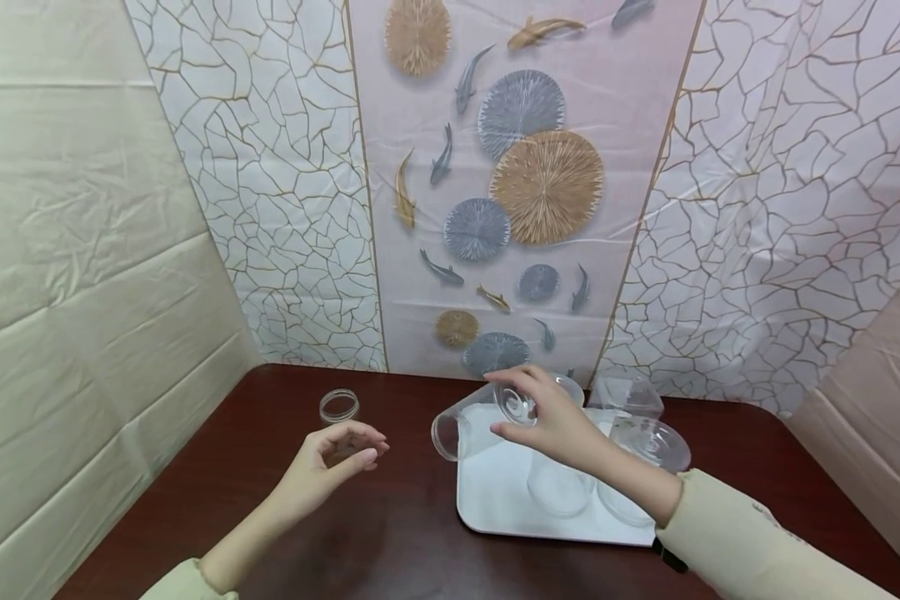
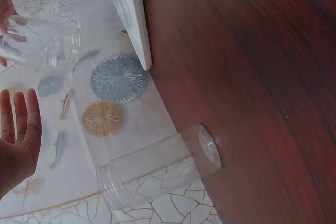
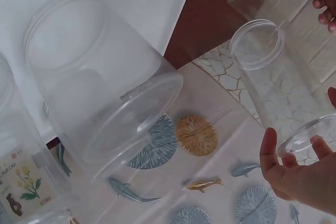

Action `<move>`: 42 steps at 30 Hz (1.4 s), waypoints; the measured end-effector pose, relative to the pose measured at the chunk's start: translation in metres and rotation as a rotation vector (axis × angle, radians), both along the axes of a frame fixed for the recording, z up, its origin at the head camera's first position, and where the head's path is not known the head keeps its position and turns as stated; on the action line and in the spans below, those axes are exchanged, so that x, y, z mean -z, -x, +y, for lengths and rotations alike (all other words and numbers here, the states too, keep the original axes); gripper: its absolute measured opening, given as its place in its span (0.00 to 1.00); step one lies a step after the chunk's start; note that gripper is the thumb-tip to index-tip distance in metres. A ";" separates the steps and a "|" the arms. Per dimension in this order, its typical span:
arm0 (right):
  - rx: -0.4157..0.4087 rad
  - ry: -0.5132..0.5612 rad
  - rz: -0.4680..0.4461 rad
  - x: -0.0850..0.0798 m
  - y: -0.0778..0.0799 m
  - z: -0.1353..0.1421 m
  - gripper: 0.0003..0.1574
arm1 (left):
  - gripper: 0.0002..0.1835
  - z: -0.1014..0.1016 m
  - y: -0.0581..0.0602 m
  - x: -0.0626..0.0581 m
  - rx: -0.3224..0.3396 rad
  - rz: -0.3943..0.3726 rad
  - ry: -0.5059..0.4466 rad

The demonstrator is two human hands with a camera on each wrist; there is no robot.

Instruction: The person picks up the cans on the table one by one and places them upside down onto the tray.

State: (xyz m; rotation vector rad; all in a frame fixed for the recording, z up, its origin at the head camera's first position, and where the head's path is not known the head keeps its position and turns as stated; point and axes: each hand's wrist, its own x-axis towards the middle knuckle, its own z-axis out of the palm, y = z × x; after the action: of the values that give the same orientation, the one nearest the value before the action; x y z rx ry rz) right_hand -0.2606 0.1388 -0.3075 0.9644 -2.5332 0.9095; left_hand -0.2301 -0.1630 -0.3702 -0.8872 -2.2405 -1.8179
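Observation:
My right hand (image 1: 551,417) grips the base end of a clear plastic jar (image 1: 476,421), held above the left part of a white tray (image 1: 487,521). This jar is tilted, its uncovered mouth turned left and slightly down. My left hand (image 1: 330,467) is raised over the table with fingers loosely bent and holds nothing. Just behind it a slim clear jar (image 1: 339,406) stands upright on the table, its lower part hidden by the hand in the head view; the left wrist view shows that jar (image 2: 157,169) whole, apart from the fingers.
Several wider clear jars stand on the tray, among them a round jar (image 3: 100,82) and one bearing a flower-printed label (image 3: 23,182). The dark red-brown table (image 1: 390,533) meets a patterned cloth (image 1: 300,250) at the back.

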 end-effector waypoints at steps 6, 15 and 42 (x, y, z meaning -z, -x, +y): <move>0.030 -0.056 0.030 -0.002 0.012 -0.005 0.33 | 0.08 -0.001 -0.001 0.003 -0.002 0.006 -0.008; 0.052 -0.136 -0.066 -0.005 0.028 -0.010 0.33 | 0.09 0.000 -0.002 0.005 0.006 -0.024 -0.004; 0.069 -0.388 -0.121 -0.003 0.077 -0.011 0.33 | 0.08 0.000 -0.001 0.009 0.014 -0.019 0.034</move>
State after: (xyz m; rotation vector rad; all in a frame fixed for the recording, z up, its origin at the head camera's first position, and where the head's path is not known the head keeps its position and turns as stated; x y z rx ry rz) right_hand -0.3377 0.1281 -0.3050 0.9393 -2.8931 0.4756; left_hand -0.2292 -0.1627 -0.3789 -0.8981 -2.2887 -1.8068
